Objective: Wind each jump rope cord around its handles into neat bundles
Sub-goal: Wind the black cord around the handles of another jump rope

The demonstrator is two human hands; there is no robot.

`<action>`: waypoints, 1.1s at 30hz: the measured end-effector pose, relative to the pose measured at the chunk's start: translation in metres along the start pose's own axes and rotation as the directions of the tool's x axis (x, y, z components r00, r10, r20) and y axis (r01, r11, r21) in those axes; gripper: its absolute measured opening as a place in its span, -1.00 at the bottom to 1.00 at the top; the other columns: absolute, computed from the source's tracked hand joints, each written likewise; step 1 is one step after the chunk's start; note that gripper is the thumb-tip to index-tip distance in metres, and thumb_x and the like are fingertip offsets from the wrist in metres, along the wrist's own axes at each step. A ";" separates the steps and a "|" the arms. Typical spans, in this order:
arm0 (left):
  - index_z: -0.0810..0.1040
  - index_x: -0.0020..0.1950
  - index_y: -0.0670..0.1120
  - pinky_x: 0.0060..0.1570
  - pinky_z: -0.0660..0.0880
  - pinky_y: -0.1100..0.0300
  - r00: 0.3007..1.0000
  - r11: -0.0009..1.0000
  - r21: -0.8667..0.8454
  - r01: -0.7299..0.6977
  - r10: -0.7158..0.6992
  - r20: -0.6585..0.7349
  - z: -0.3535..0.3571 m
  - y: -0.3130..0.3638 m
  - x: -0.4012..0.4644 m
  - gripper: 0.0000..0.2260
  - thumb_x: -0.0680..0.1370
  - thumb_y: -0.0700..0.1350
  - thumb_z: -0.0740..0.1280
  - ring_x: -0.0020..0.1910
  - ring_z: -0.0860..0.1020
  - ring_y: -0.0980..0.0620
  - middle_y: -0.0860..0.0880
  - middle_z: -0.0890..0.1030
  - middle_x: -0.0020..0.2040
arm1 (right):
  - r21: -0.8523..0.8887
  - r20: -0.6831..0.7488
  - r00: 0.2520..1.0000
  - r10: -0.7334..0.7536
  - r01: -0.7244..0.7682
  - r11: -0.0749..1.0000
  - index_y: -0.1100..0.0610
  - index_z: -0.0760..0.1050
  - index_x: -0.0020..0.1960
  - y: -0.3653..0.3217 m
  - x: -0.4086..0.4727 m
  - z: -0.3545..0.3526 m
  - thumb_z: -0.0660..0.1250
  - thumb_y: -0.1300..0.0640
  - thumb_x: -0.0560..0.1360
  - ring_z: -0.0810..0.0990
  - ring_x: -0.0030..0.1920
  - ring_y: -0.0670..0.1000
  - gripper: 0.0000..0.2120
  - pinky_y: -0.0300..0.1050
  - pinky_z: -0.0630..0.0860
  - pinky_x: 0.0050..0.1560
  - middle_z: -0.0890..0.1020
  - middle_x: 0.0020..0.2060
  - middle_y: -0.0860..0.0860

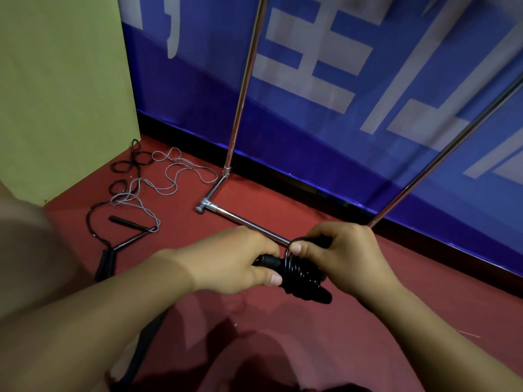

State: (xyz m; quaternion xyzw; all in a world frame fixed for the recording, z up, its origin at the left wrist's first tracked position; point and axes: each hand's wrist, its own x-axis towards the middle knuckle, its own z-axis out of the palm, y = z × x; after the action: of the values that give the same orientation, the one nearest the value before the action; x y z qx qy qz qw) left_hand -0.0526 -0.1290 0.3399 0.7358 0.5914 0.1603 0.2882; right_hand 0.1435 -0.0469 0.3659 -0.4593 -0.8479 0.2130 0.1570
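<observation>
- I'm looking down at a dull red floor [283, 199] in a corner, with a yellow-green wall panel [62, 94] on one side and a blue banner with white lettering [325, 80] behind a chrome tube stand [243, 222].
- My left hand [235, 261] curls round one end of the paired black jump rope handles [297, 274], held over the floor in front of me.
- My right hand [342, 258] pinches a thin black cord loop [294, 243] against the handles, thumb and fingers closed on it.
- Several tight black coils already sit around the handles, so I judge this bundle nearly finished; how much cord is left free I cannot tell.
- Still undone: a loose tangle of grey cord [169, 176] and black cord [127, 165] lying near the wall, well apart from my hands.
- Slim black and chrome handles [127, 239] lie beside that tangle, unwound.
- I count at least two more ropes to wind.
</observation>
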 end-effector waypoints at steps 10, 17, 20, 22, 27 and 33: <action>0.59 -0.13 -0.09 -0.22 0.42 0.14 0.963 0.873 -0.485 -0.049 0.170 0.209 -0.016 0.010 -0.005 -0.83 0.60 -0.03 0.39 -0.29 0.50 0.14 0.05 0.60 -0.28 | 0.608 0.531 0.839 0.119 -0.474 0.636 0.15 0.60 -0.20 0.007 0.008 -0.014 0.48 0.16 0.33 0.42 -0.43 -0.06 -0.90 -0.24 0.38 -0.38 0.51 -0.38 0.07; 0.55 -0.11 -0.08 -0.20 0.44 0.35 0.960 0.681 -0.726 -0.096 0.257 0.114 -0.021 0.013 -0.009 -0.90 0.60 -0.13 0.35 -0.28 0.53 0.16 0.04 0.63 -0.26 | 0.716 0.613 0.788 -0.056 -0.524 0.462 0.13 0.62 -0.21 0.006 0.007 -0.011 0.64 0.07 0.24 0.57 -0.44 -0.03 -0.75 -0.21 0.52 -0.44 0.60 -0.37 0.07; 0.54 -0.04 -0.19 -0.20 0.45 0.34 0.978 0.610 -0.784 -0.116 0.207 0.016 -0.021 0.012 -0.008 -0.84 0.58 -0.10 0.36 -0.27 0.54 0.13 0.02 0.62 -0.27 | 0.803 0.591 0.714 -0.375 -0.565 0.189 0.07 0.67 -0.02 -0.004 0.004 -0.005 0.59 0.00 0.30 0.67 -0.19 0.04 -0.71 -0.22 0.60 -0.11 0.70 -0.12 0.03; 0.52 -0.05 -0.21 -0.20 0.45 0.34 0.983 0.587 -0.797 -0.144 0.174 -0.049 -0.021 0.013 -0.007 -0.82 0.56 -0.08 0.33 -0.28 0.52 0.13 -0.01 0.61 -0.27 | 0.803 0.585 0.736 -0.340 -0.583 0.119 0.08 0.68 -0.07 -0.012 0.001 -0.001 0.43 0.20 0.41 0.63 -0.23 0.02 -0.88 -0.17 0.59 -0.03 0.67 -0.16 0.01; 0.50 -0.08 -0.14 -0.17 0.47 0.24 0.991 0.554 -0.824 -0.122 0.026 -0.129 -0.013 0.013 -0.002 -0.88 0.62 -0.13 0.28 -0.28 0.51 0.09 0.00 0.58 -0.30 | 0.787 0.503 0.864 0.026 -0.470 0.400 0.24 0.52 0.01 -0.005 -0.002 0.014 0.13 0.26 0.62 0.48 -0.37 0.00 -0.82 0.00 0.54 -0.12 0.51 -0.29 0.15; 0.47 -0.19 -0.01 -0.26 0.37 0.32 0.958 0.645 -0.764 -0.031 -0.200 -0.208 -0.006 0.009 0.006 -0.79 0.64 -0.04 0.28 -0.37 0.41 0.21 0.21 0.50 -0.40 | 0.748 0.576 0.816 0.052 -0.551 0.369 0.17 0.51 0.09 -0.009 -0.003 0.021 0.19 0.10 0.60 0.55 -0.31 0.03 -0.81 -0.03 0.45 -0.07 0.59 -0.28 0.13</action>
State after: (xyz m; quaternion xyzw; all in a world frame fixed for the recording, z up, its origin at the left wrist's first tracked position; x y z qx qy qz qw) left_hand -0.0479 -0.1234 0.3498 0.4890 0.5373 0.4793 0.4924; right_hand 0.1287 -0.0582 0.3528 -0.3923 -0.5096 0.7553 0.1263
